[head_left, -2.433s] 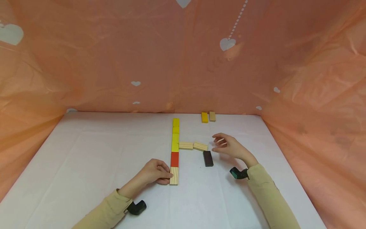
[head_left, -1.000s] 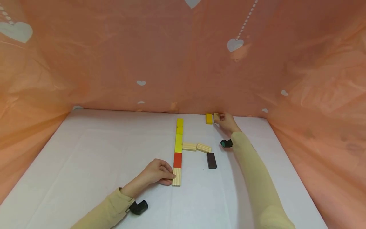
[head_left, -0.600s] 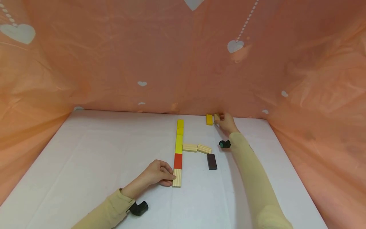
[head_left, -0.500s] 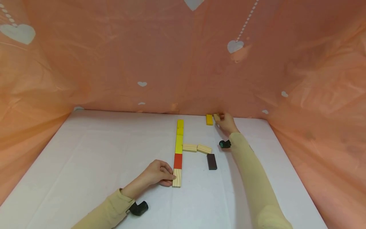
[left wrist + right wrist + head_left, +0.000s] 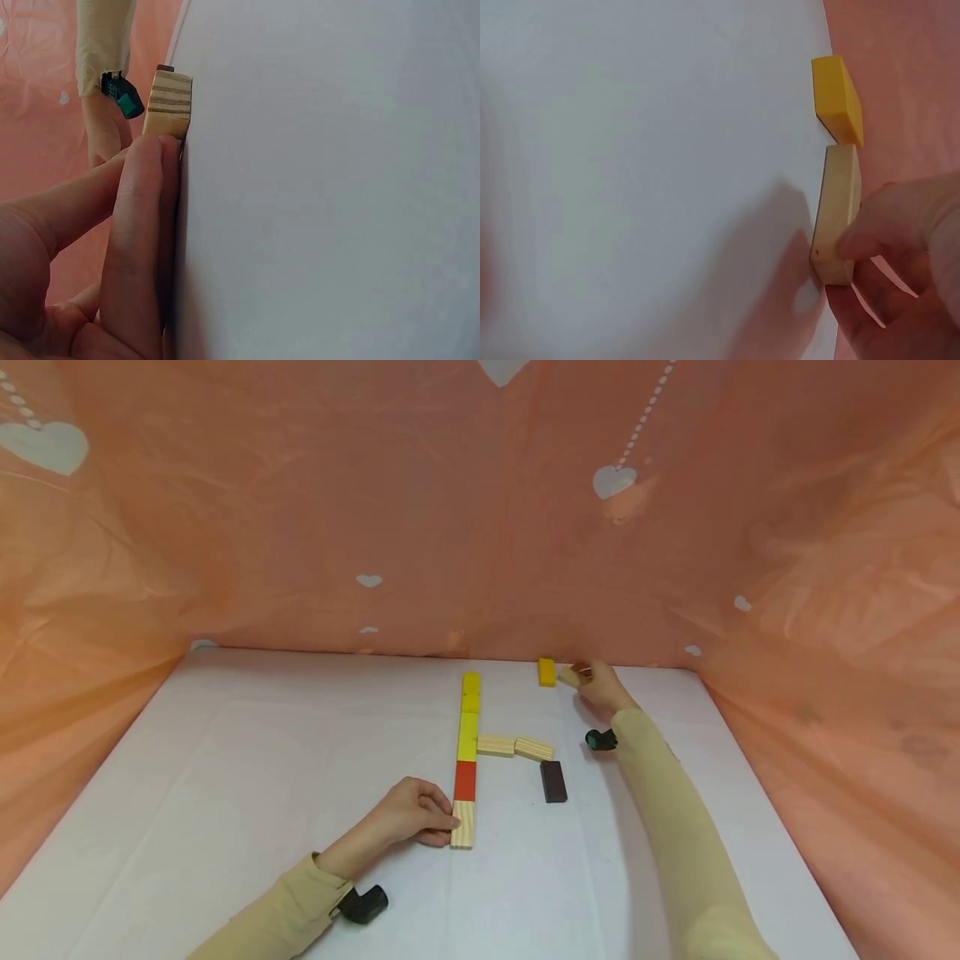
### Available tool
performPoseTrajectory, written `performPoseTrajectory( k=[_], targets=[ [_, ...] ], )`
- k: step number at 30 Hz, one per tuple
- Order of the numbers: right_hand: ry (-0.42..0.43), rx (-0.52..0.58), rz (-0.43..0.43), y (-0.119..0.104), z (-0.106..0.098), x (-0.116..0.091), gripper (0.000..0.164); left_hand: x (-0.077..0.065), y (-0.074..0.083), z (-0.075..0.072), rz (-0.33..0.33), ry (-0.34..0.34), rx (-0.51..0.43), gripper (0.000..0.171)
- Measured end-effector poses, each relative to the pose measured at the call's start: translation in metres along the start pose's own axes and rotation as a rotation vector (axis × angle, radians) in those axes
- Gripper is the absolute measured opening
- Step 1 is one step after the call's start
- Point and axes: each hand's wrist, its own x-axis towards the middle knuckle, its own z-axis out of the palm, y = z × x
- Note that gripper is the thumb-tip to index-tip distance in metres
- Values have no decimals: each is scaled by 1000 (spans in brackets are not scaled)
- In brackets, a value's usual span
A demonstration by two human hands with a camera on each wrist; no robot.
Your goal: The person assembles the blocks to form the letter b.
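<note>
In the head view, my left hand (image 5: 408, 810) rests beside a pale wooden block (image 5: 464, 833), thumb and fingers at its left edge. That block forms the near end of a straight column, with a red block (image 5: 465, 781) and yellow blocks (image 5: 468, 735) beyond it. The left wrist view shows fingertips right at the wooden block (image 5: 169, 97). At the far edge of the table, my right hand (image 5: 602, 685) pinches a plain wooden block (image 5: 835, 206) between thumb and fingers. The block is turned at an angle, its far end close to an orange-yellow block (image 5: 836, 97).
Two light wooden blocks (image 5: 496, 745) extend rightward from the column, the outer one slightly angled. A dark brown block (image 5: 554, 782) lies just below their right end. Orange sheeting (image 5: 420, 510) with white hearts rises behind the white tabletop (image 5: 247, 760) and at both sides.
My right hand moved from near the dark block to the far edge and took hold of the plain block. It has since turned that block and drawn it slightly nearer. My left hand stays put.
</note>
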Motion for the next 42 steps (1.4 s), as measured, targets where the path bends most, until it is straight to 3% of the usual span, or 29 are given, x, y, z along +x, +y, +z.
performPoseTrajectory(
  k=[4, 12, 22, 30, 42],
  targets=[
    [-28, -29, -31, 1, -2, -2, 50, 1, 0, -1, -3, 1, 5, 23],
    [-58, -65, 29, 3, -4, -4, 46, 2, 1, -2, -5, -2, -1, 23],
    [-20, -97, -12, 4, -3, -12, 45, 4, 2, -3, -20, 5, -4, 22],
    [19, -114, -97, 6, -9, -22, 43, 4, 5, -3, -22, 1, 5, 23],
    [46, -111, -100, -8, -19, -43, 47, 6, 3, -5, -17, -2, -34, 23]
  ],
)
